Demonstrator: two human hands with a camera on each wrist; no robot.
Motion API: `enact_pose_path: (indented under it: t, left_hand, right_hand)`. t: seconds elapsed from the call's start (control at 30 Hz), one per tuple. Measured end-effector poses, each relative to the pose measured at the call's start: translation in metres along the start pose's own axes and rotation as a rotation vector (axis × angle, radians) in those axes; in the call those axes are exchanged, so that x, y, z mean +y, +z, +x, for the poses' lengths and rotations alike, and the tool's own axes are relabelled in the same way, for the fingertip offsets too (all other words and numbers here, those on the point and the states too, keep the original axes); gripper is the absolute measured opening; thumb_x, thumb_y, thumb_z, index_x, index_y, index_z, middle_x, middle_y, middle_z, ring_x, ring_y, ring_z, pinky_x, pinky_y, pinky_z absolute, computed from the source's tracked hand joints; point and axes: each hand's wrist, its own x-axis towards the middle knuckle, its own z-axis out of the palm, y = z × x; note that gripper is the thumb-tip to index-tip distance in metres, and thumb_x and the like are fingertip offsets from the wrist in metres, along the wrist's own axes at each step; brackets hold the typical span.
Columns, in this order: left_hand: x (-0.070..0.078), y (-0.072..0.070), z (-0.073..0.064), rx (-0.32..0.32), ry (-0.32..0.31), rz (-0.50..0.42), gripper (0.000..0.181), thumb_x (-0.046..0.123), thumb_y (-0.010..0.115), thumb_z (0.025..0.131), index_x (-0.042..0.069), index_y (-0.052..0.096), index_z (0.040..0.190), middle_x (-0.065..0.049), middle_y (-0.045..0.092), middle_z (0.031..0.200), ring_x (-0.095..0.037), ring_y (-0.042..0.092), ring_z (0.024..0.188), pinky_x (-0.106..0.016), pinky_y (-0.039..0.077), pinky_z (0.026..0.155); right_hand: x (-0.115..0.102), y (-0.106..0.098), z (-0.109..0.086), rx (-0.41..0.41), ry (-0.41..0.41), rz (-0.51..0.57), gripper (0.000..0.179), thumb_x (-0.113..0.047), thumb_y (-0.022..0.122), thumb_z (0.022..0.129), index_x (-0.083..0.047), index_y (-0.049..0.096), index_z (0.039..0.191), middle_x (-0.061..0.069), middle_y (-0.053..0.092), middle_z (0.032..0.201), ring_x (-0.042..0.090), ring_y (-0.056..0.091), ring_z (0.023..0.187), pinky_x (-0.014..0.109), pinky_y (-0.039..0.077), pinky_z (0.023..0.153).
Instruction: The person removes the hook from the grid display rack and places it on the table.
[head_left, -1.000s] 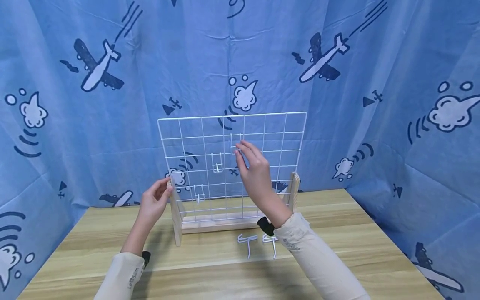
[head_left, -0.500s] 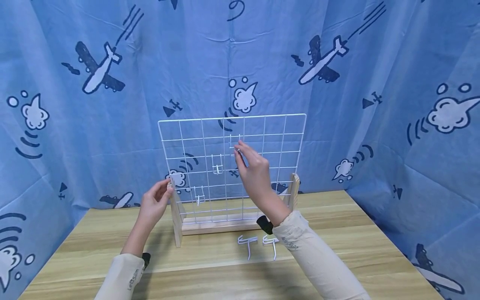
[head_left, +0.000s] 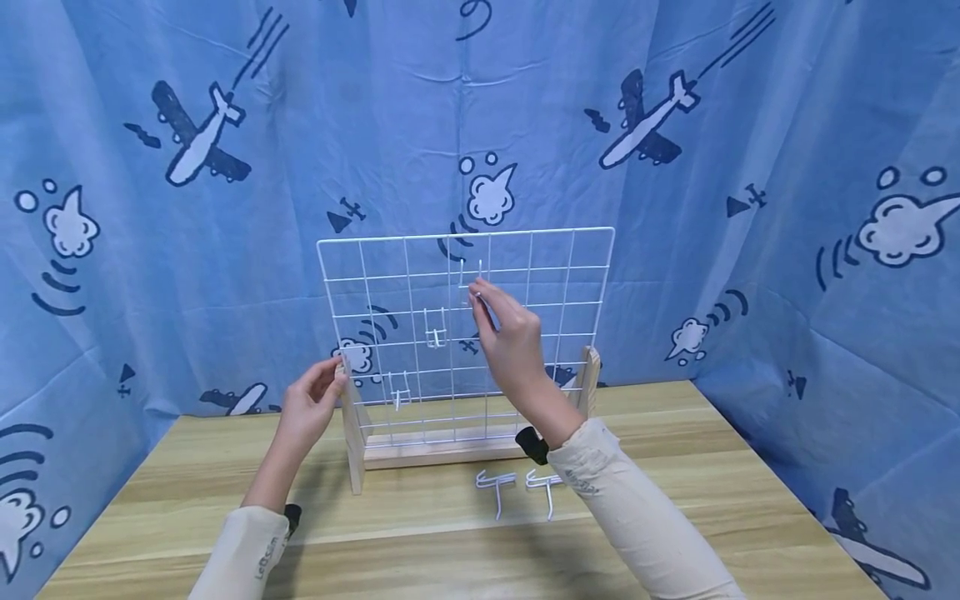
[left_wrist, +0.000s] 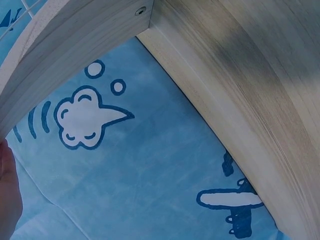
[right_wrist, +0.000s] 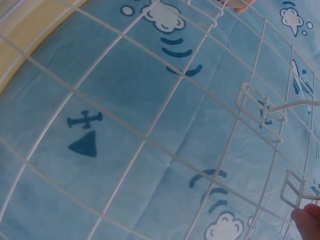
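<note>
A white wire grid panel (head_left: 489,337) stands upright between two wooden side posts. In the head view my left hand (head_left: 310,397) grips the top of the left post (head_left: 351,442), thumb in front. My right hand (head_left: 513,343) pinches a white wire hook (right_wrist: 295,181) at the grid's upper middle; its two prongs point upward and overlap the second row of squares. Fingers hide the hook's arm in the head view. Two similar hooks hang on the grid: one middle hook (head_left: 435,337) left of my right hand, one lower hook (head_left: 400,396) farther left.
Two more white hooks, a left one (head_left: 497,483) and a right one (head_left: 546,485), lie on the wooden table (head_left: 420,542) in front of the stand's base bar (head_left: 442,450). A blue curtain (head_left: 360,100) with printed planes and clouds surrounds the table behind and at the sides.
My right hand has raised the pinched hook slightly against the grid, its prongs now a bit higher. My left hand keeps its grip on the post.
</note>
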Motion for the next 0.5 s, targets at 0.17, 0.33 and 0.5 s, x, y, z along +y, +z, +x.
enact_pose_path:
  t: [0.17, 0.33, 0.5]
  left_hand:
    - [0.000, 0.001, 0.000, 0.004, 0.006, 0.001, 0.040, 0.018, 0.054, 0.100, -0.001, 0.051, 0.134, -0.023, 0.058, 0.127, -0.025, 0.057, 0.114, -0.005, 0.044, 0.086]
    - [0.001, 0.000, 0.000, 0.004, 0.014, -0.014, 0.040, 0.017, 0.054, 0.099, -0.002, 0.050, 0.135, -0.023, 0.058, 0.126, -0.006, 0.057, 0.106, -0.005, 0.044, 0.086]
    - [0.002, 0.000, 0.000, -0.001, 0.003, -0.017, 0.041, 0.016, 0.054, 0.099, -0.002, 0.049, 0.136, -0.023, 0.058, 0.127, -0.001, 0.056, 0.105, -0.005, 0.044, 0.086]
  right_hand:
    - [-0.002, -0.004, 0.000, 0.004, -0.022, 0.014, 0.016, 0.003, 0.062, 0.091, 0.007, 0.068, 0.105, 0.021, 0.068, 0.108, 0.029, 0.067, 0.102, 0.024, 0.054, 0.086]
    - [-0.003, -0.008, -0.004, 0.011, -0.059, 0.019, 0.016, 0.005, 0.063, 0.090, 0.007, 0.068, 0.105, 0.022, 0.069, 0.106, 0.030, 0.067, 0.101, 0.026, 0.054, 0.087]
    - [-0.003, -0.011, -0.011, -0.016, -0.064, 0.009, 0.017, 0.006, 0.064, 0.089, 0.007, 0.067, 0.106, 0.021, 0.069, 0.106, 0.030, 0.067, 0.099, 0.028, 0.056, 0.084]
